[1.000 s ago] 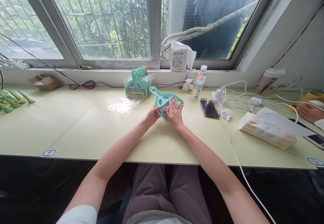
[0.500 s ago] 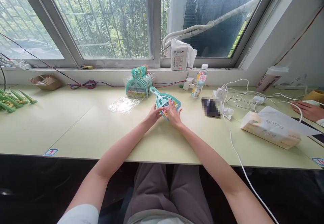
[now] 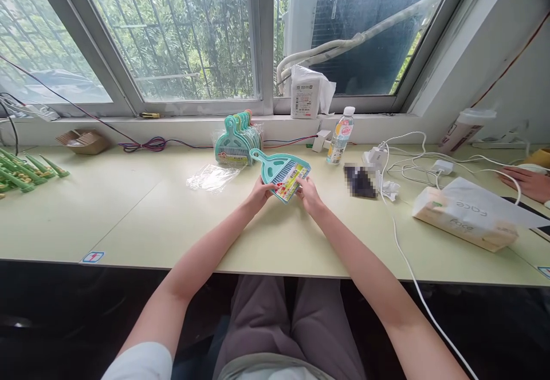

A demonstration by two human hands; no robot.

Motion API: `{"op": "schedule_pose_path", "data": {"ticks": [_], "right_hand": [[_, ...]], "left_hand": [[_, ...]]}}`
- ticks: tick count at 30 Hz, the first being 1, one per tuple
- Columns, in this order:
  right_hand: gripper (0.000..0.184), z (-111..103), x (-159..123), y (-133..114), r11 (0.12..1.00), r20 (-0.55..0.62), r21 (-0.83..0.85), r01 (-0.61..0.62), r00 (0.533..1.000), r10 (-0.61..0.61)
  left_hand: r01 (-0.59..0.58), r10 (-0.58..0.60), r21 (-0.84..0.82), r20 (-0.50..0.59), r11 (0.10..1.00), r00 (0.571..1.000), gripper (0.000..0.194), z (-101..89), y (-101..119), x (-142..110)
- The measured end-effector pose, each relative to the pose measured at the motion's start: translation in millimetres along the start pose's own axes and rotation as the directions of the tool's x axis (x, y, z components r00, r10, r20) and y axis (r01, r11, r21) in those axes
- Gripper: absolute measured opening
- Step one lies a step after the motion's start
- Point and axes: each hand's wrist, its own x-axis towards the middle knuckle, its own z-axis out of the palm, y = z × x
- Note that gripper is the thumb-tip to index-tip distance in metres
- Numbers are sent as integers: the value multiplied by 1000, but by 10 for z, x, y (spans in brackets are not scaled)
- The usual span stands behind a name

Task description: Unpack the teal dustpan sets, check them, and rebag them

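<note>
A teal dustpan (image 3: 275,167) with a bright printed label is held tilted above the table, its handle pointing up and to the left. My left hand (image 3: 260,195) grips its lower left edge, thumb on the front. On the right edge my right hand (image 3: 310,195) is closed, thumb at the label. Behind, several similar dustpans (image 3: 232,142) stand in a row against the wall, some in clear wrap. A crumpled clear plastic bag (image 3: 212,177) lies on the table just left of the held dustpan.
To the right are a drink bottle (image 3: 341,135), a blurred dark object (image 3: 360,181), white cables and a tissue pack (image 3: 466,216). Another person's hand (image 3: 526,182) rests at the far right. Green pointed items (image 3: 26,172) and a small cardboard box (image 3: 82,141) are at left.
My right hand has slid off the dustpan's face to its right edge, uncovering the label. The dustpan has turned slightly, its handle moving left.
</note>
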Motion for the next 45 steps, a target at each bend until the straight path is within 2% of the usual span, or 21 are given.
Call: {"op": "schedule_pose_path", "data": {"ticks": [1,3,6,8,9,11,13,14,15,16,18,20,23,26,29,31,32,35,38,41,45], "right_hand": [[30,2,2,6,994,73,75,-81,994,76],[14,23,-9,7,969,115,172,-179,980,161],[9,50,-35,-24,962,79,231,-148,988,133],[10,35,-34,-53,961,57,252,-114,993,103],[11,18,-27,-64,963,49,253,-94,995,84],[14,-29,-3,-74,970,38,235,-58,998,50],[15,-75,20,-66,978,24,205,-39,999,35],[16,-92,28,-56,981,13,192,-40,999,38],[16,-104,33,-46,982,0,182,-45,999,46],[16,-111,35,-37,983,-13,174,-53,998,56],[17,-117,34,-26,984,-30,162,-69,997,75],[17,-120,34,-27,984,-40,162,-79,995,86],[15,-138,46,-41,981,-48,173,-93,994,102],[14,-175,71,-54,980,-50,176,-92,993,102],[16,-213,94,-60,981,-58,173,-89,993,101],[16,-231,104,-63,979,-70,179,-101,991,115],[16,-237,106,-66,977,-74,185,-108,990,123],[13,-242,97,-94,973,-67,198,-115,989,130],[12,-233,71,-163,978,-10,178,-110,994,113],[14,-228,46,-259,980,91,130,-149,986,138],[15,-268,44,-336,972,177,49,-230,960,218]], "left_hand": [[-2,2,7,-1,1000,1000,57,-16,1,8],[15,-16,40,12,999,1000,56,-41,5,36],[51,-56,148,28,988,998,44,-93,51,103],[-4,14,350,-26,937,1000,33,-179,136,146],[-53,104,497,-76,866,992,34,-249,198,159],[-79,354,802,-172,593,919,39,-443,342,162],[91,556,952,-247,293,793,32,-685,478,139],[212,591,959,-282,186,756,26,-807,529,124],[320,566,941,-325,111,758,24,-920,562,111],[394,500,917,-369,60,784,25,-1016,579,102],[439,344,898,-414,5,843,29,-1137,570,100],[367,247,930,-357,6,901,33,-1150,535,113],[117,158,991,-125,62,979,29,-1011,496,129],[-49,104,996,41,74,994,25,-807,470,120],[53,155,998,-55,16,986,16,-661,422,102],[144,147,989,-145,23,978,7,-623,394,97],[168,119,985,-171,39,978,18,-621,387,97],[170,0,979,-171,112,985,44,-648,386,105],[101,-47,970,-93,220,995,43,-668,374,112],[77,63,974,-92,213,994,40,-667,326,117],[159,262,975,-196,157,945,31,-700,281,130]]}}
